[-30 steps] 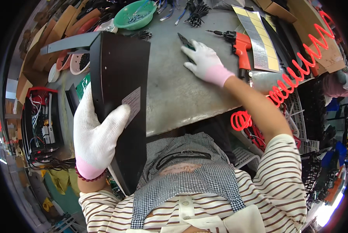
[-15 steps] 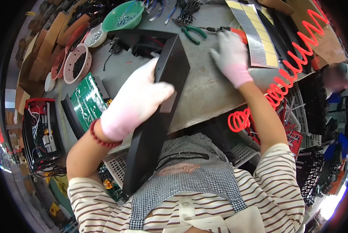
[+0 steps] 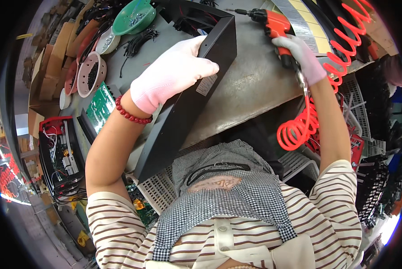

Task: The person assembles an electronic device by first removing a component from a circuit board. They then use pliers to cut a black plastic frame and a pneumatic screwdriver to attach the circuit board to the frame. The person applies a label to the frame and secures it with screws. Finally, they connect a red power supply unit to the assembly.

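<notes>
My gloved left hand (image 3: 176, 71) grips the edge of a black metal housing (image 3: 192, 96), with the thumb on its outer side near a small pale label. The housing stands tilted over the table's front edge, its lower end reaching toward my apron. Some wires show inside its far end. In my gloved right hand (image 3: 299, 54) is an orange-red pneumatic screwdriver (image 3: 278, 26), its fingers wrapped round the handle. The tool's dark tip points left, raised over the table's far part. From the handle's lower end runs a coiled red air hose (image 3: 295, 132).
On the grey table (image 3: 250, 85) at far left stand a green basket (image 3: 133, 18) of screws, a white bowl (image 3: 107, 42) and a pink basket (image 3: 92, 74) of black screws. A green circuit board (image 3: 100, 107) lies near them. Label sheets (image 3: 299, 22) lie far right.
My right hand has taken hold of the pneumatic screwdriver and moved right with it, lifting it off the table. My left hand and the housing have shifted slightly up and right.
</notes>
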The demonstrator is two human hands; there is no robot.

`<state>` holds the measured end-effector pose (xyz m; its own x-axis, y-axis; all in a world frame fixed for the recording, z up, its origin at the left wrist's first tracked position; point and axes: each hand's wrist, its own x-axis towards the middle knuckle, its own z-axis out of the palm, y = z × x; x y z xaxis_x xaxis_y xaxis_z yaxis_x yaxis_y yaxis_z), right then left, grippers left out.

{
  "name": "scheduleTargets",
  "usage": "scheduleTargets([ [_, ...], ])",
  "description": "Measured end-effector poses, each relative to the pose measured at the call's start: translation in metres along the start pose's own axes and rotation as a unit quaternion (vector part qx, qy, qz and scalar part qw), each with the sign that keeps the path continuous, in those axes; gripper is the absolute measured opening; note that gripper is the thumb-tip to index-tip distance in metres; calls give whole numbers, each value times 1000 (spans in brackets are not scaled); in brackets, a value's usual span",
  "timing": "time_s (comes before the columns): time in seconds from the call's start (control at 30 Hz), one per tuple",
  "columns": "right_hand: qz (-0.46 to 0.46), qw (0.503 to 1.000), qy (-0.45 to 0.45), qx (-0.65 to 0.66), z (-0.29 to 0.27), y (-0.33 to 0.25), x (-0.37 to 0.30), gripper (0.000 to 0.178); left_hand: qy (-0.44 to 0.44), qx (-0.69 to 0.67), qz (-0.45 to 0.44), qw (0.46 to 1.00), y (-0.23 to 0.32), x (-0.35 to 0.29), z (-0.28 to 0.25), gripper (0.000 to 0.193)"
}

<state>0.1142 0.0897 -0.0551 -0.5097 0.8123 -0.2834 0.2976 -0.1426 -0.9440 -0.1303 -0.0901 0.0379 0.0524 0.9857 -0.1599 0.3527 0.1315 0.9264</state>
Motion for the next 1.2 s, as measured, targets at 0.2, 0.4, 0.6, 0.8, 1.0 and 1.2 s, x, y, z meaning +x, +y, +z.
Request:
scheduleTargets([
  [0.2, -101, 944, 66, 309, 35, 18, -105, 38, -30, 5, -154, 988, 19, -6, -5, 40],
  [0.4, -36, 936, 5, 351, 50, 9, -151, 27, -20, 28, -161, 986, 15, -11, -2, 35],
  [0.6, -69, 942, 77, 319, 58, -9, -164, 30, 19, 30, -130, 991, 14, -14, 6, 23],
  [0.8, -80, 965, 45, 247, 76, -4, -145, 18, 3, 96, -184, 978, 28, -7, 4, 27],
  [1.0, -60, 962, -2, 265, 68, -17, -134, 18, 27, 47, -165, 985, 25, -9, 4, 24],
  [1.2, -103, 937, 75, 324, 64, -9, -162, 38, 20, 84, -153, 985, 20, -9, 1, 25],
])
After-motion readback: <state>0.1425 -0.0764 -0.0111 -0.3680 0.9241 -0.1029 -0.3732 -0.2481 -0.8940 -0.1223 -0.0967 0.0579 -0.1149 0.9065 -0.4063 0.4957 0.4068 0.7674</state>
